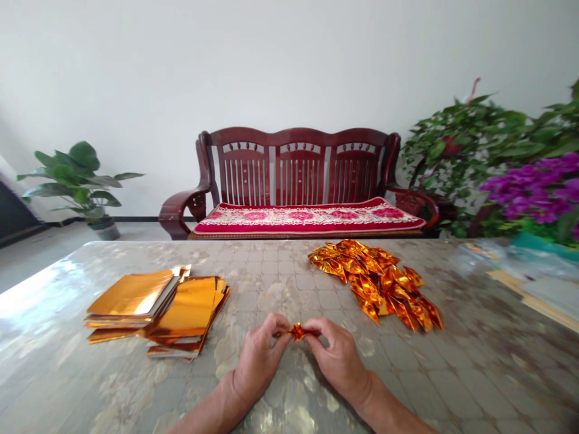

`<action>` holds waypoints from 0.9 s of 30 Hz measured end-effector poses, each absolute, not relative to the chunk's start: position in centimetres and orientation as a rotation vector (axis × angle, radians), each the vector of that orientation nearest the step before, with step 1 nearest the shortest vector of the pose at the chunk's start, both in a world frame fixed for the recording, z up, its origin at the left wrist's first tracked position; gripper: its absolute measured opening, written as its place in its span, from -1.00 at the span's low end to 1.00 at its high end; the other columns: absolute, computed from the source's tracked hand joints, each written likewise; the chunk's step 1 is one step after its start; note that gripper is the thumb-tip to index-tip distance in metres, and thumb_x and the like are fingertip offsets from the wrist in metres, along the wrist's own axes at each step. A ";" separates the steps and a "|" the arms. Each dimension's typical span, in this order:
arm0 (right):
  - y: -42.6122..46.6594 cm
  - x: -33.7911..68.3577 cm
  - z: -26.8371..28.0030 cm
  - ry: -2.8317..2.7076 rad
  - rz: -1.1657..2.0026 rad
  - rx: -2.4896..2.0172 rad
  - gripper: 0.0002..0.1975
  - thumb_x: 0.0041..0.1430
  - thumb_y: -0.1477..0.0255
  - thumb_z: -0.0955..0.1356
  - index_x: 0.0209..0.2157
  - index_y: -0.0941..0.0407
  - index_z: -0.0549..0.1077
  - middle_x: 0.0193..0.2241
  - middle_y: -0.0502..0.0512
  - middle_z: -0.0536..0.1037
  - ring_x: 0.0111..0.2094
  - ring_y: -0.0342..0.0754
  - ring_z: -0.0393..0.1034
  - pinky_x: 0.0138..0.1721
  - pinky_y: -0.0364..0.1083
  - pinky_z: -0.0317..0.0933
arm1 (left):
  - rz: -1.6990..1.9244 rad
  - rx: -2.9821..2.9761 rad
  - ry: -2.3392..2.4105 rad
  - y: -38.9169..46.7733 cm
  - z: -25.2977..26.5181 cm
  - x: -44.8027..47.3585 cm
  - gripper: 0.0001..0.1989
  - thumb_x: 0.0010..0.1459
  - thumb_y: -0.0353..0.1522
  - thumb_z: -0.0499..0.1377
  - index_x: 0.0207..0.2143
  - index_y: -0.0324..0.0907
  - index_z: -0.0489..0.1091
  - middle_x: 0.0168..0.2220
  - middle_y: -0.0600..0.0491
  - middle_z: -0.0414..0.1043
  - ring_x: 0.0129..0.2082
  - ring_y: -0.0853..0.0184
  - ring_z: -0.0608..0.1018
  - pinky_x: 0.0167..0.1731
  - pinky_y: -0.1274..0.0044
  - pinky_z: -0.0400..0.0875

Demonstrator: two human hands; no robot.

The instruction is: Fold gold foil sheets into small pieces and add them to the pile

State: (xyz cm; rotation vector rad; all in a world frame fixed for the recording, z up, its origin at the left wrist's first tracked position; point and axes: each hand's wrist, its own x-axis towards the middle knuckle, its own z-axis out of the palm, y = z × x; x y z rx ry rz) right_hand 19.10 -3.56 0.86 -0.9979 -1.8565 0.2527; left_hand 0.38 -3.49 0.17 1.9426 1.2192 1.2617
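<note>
Between my two hands is a small folded piece of shiny gold foil paper (297,331), held near the middle of the table's front half. My left hand (262,349) pinches its left end between thumb and fingers. The right end is pinched the same way by my right hand (340,354). Flat gold foil sheets (136,294) lie in uneven stacks to the left of my hands. To the right and farther back lies a heap of folded gold foil pieces (368,271) with pointed ends.
The table (266,271) has a patterned, glossy cover. Plastic bags and papers (534,271) lie at its right edge beside purple flowers (534,187). Beyond the table stands a dark red wooden bench (298,163) with a red patterned cushion. A potted plant (85,181) stands at left.
</note>
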 end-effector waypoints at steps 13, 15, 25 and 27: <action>-3.8 19.1 1.2 -1.920 0.115 -0.974 -0.85 0.25 0.55 0.30 -0.22 0.04 0.47 -0.39 0.02 0.62 -0.37 -0.07 0.55 -0.29 -0.14 0.41 | 1.246 1.909 1.213 -3.5 0.2 0.6 -0.90 0.17 -0.48 0.12 -0.28 -0.11 0.31 -0.39 0.16 0.54 -0.37 0.41 0.61 -0.34 0.62 0.46; -3.8 19.0 1.1 -1.904 0.128 -0.993 -0.85 0.24 0.54 0.30 -0.22 0.04 0.47 -0.38 0.02 0.63 -0.37 -0.07 0.56 -0.28 -0.14 0.41 | 1.247 1.845 1.216 -3.4 0.3 0.7 -0.90 0.16 -0.47 0.13 -0.27 -0.11 0.32 -0.37 0.14 0.57 -0.36 0.39 0.63 -0.33 0.61 0.48; -3.7 18.9 1.2 -1.961 0.153 -0.961 -0.84 0.27 0.58 0.29 -0.27 0.05 0.47 -0.43 -0.01 0.59 -0.41 -0.10 0.52 -0.33 -0.17 0.35 | 1.212 1.767 1.301 -3.0 0.4 0.7 -0.86 0.10 -0.49 0.18 -0.35 -0.12 0.52 -0.41 0.15 0.62 -0.39 0.37 0.63 -0.33 0.60 0.50; -3.7 18.9 1.4 -2.004 0.136 -0.936 -0.82 0.29 0.58 0.27 -0.24 0.06 0.48 -0.41 0.02 0.58 -0.39 -0.09 0.51 -0.33 -0.16 0.35 | 1.209 1.783 1.315 -3.0 0.3 0.7 -0.85 0.11 -0.49 0.18 -0.35 -0.11 0.54 -0.40 0.16 0.62 -0.39 0.38 0.63 -0.33 0.60 0.49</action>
